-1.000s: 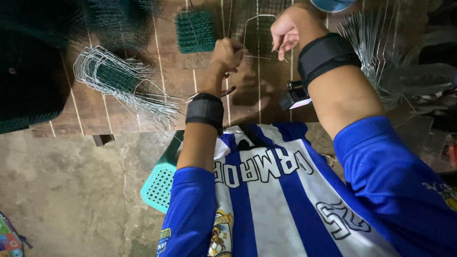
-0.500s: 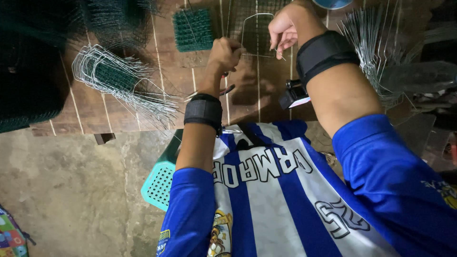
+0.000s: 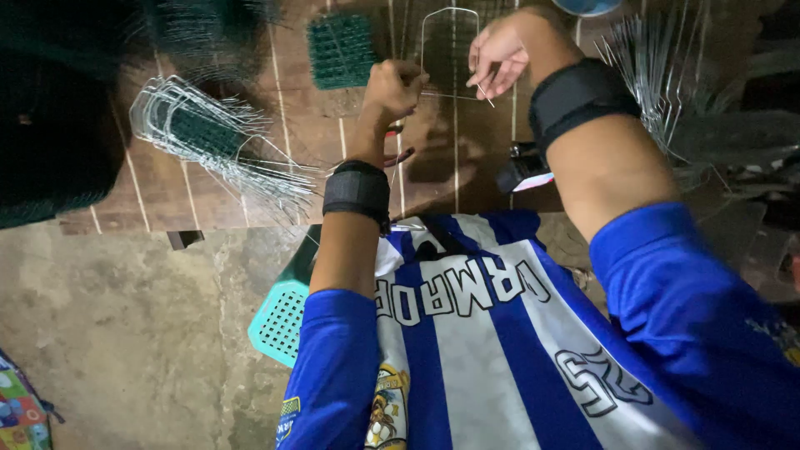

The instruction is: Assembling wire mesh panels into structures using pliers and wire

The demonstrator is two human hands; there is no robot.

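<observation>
My left hand (image 3: 393, 87) is closed in a fist over the wooden table (image 3: 217, 204), gripping a tool with red handles (image 3: 397, 155) that stick out below it. My right hand (image 3: 498, 52) pinches a short thin wire (image 3: 484, 93) between its fingertips, just right of the left fist. Between and behind the two hands lies a bent wire loop frame (image 3: 450, 25). A square of green mesh (image 3: 340, 50) rests just left of the frame. Both wrists wear black bands.
A bundle of bent wire frames (image 3: 208, 142) lies at the table's left, and loose wires (image 3: 658, 67) fan out at the right. A small dark device (image 3: 523, 171) sits near my right forearm. A teal plastic basket (image 3: 279, 321) stands below the table edge on the concrete floor.
Both hands stay almost where they were. The right hand's fingers have shifted slightly on the thin wire.
</observation>
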